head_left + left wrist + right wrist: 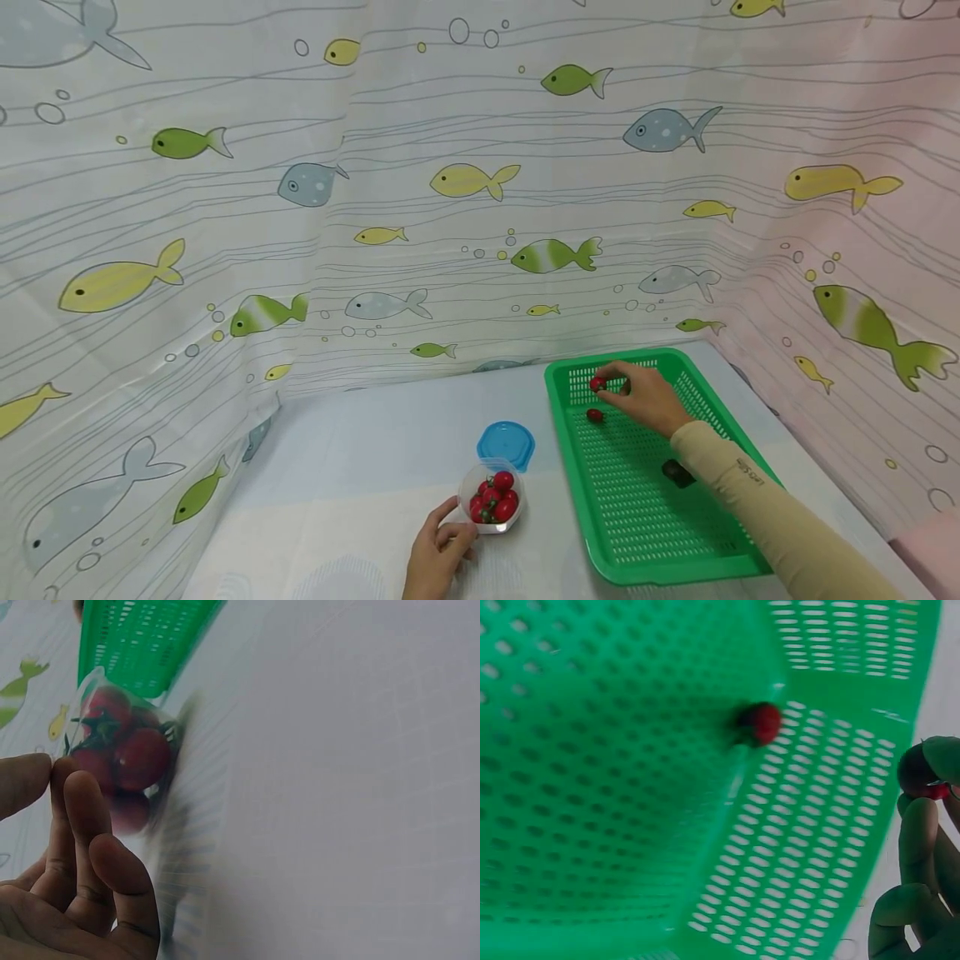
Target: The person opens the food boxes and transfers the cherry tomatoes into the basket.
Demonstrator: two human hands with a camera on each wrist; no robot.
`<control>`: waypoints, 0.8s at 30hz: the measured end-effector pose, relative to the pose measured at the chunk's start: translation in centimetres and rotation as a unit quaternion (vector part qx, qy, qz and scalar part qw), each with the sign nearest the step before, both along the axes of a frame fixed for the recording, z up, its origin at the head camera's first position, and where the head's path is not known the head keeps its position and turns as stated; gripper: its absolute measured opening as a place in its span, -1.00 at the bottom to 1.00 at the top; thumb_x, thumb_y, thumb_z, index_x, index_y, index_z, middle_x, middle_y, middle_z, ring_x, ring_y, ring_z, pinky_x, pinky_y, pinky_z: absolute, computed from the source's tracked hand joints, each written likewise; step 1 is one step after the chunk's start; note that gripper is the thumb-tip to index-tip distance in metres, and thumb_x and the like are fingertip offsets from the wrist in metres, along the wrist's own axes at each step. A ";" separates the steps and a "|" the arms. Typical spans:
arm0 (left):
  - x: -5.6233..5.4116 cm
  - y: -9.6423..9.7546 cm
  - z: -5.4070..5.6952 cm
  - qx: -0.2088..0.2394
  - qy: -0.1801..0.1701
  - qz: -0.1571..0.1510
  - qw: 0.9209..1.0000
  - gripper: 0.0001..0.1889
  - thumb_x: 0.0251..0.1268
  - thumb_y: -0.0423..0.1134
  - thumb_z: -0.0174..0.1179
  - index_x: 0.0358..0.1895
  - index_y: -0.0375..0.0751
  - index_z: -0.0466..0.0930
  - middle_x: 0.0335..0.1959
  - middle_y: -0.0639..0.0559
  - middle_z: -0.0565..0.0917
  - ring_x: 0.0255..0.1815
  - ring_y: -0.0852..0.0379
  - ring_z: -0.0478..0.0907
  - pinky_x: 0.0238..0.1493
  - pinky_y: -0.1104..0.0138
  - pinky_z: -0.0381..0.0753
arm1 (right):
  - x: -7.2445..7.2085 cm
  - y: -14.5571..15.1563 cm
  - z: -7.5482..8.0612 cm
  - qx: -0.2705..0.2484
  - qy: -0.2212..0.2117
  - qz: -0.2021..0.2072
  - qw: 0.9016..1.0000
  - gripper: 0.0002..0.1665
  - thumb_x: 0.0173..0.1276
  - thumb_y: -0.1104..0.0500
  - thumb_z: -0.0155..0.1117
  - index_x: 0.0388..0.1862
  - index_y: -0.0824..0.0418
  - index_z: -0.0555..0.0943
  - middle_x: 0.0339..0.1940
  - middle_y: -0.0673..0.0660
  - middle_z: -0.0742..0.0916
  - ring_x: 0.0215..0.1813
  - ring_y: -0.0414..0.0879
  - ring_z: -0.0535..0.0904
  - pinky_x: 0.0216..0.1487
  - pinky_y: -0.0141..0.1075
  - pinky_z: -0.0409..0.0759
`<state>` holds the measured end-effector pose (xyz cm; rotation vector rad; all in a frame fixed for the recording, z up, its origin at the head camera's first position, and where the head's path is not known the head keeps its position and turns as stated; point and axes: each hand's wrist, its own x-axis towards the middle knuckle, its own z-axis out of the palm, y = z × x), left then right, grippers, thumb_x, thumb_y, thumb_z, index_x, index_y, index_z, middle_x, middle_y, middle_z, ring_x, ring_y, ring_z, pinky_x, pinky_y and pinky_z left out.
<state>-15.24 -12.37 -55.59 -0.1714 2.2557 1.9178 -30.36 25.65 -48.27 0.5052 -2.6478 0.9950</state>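
A clear plastic container [461,497] holds several small red tomatoes [491,497] with green stems. My left hand [438,546] is at its near left side, and thumb and index finger [73,796] pinch its edge. Over the far left part of a green basket [592,525], my right hand [647,400] pinches a tomato [597,383] between thumb and fingertips; the right wrist view shows this tomato [916,774] partly covered by the thumb. Another tomato [595,415] lies on the basket floor near its left wall.
A blue lid [506,444] lies on the white table [360,467] just behind the container. Inside the basket, a small dark object [678,473] sits under the right forearm. Fish-patterned sheets [465,275] hang behind and at both sides.
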 end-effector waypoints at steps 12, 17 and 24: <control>0.1 0.1 0.2 -0.005 0.003 0.002 1.000 -0.21 0.42 -0.05 0.30 0.49 -0.48 0.17 -0.20 -0.07 0.75 -0.34 0.05 0.67 -0.33 0.32 0.55 | -0.4 1.3 -3.3 0.075 -0.055 -0.030 0.995 -0.65 0.27 0.17 0.51 0.02 0.17 0.68 -0.07 0.14 0.79 0.01 0.14 0.70 0.01 0.15 0.59; 0.2 0.1 0.3 -0.007 0.003 0.005 1.000 -0.22 0.42 -0.05 0.30 0.48 -0.47 0.18 -0.21 -0.07 0.76 -0.35 0.06 0.67 -0.33 0.32 0.56 | -0.6 1.4 -3.8 0.082 -0.071 -0.039 0.993 -0.63 0.28 0.14 0.50 0.04 0.16 0.68 -0.03 0.14 0.78 0.06 0.18 0.68 0.01 0.20 0.57; 0.2 0.1 0.3 -0.002 0.006 0.008 1.000 -0.22 0.43 -0.07 0.30 0.48 -0.48 0.18 -0.21 -0.08 0.75 -0.35 0.05 0.67 -0.34 0.32 0.55 | -0.7 1.1 -3.7 0.065 -0.071 -0.037 0.995 -0.59 0.30 0.13 0.48 0.10 0.20 0.67 0.03 0.17 0.77 0.05 0.17 0.69 0.01 0.15 0.59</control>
